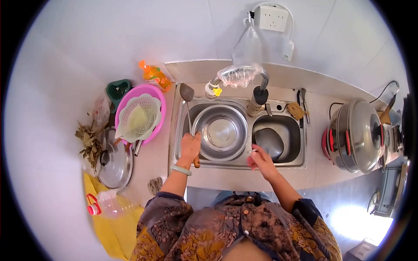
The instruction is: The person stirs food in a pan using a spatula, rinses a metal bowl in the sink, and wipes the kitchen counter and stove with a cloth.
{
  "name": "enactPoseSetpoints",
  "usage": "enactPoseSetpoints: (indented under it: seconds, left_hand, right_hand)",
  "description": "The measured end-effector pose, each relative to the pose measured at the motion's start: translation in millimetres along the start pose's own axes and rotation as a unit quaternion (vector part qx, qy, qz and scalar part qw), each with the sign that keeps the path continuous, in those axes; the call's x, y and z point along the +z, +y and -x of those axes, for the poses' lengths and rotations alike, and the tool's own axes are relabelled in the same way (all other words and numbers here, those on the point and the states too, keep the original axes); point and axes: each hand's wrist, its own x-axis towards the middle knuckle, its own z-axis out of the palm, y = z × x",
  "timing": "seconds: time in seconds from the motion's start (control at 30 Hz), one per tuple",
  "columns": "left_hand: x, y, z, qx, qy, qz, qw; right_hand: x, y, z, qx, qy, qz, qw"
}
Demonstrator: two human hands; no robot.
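Note:
My left hand [190,148] is closed around a wok spatula [189,116] at the left rim of the sink [177,130]. The spatula's dark metal head points away from me, and the end of its wooden handle shows below my hand. Beside that hand, a round steel basin [220,132] sits in the left bowl of the sink. My right hand [261,162] is over the front edge of the right bowl, fingers curled together. A small pale thing shows at its fingertips, too small to name. Just behind it, a dark rounded pan-like thing [269,141] lies in the right bowl.
A plastic-wrapped faucet [239,76] arches over the sink. A brown sponge [295,111] lies behind the right bowl. Further right stands a large lidded steamer pot [363,135]. Leftward are a pink basin [163,108] with a colander [152,114], a pot lid [119,163] and an orange bottle [156,77].

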Motion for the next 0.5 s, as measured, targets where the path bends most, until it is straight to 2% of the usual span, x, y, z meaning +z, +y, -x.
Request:
enactPoseSetpoints:
  seconds: [0.1, 0.2, 0.3, 0.4, 0.5]
  left_hand:
    - [-5, 1, -9, 0.022, -0.053, -0.060, 0.997]
    - [-11, 9, -10, -0.045, -0.088, -0.012, 0.995]
    - [-12, 3, -13, -0.021, -0.092, -0.014, 0.995]
    - [-6, -11, -20, -0.025, -0.104, 0.071, 0.992]
    - [-2, -10, -19, 0.001, -0.070, 0.082, 0.994]
  right_hand:
    - [36, -24, -25, -0.015, 0.023, 0.069, 0.997]
    - [45, -30, -42, -0.012, 0.032, 0.086, 0.996]
    - [41, -17, -66, -0.020, 0.056, 0.139, 0.988]
    - [39, -25, -78, -0.010, 0.060, 0.109, 0.992]
    - [33, -23, -94, -0.022, 0.060, 0.142, 0.988]
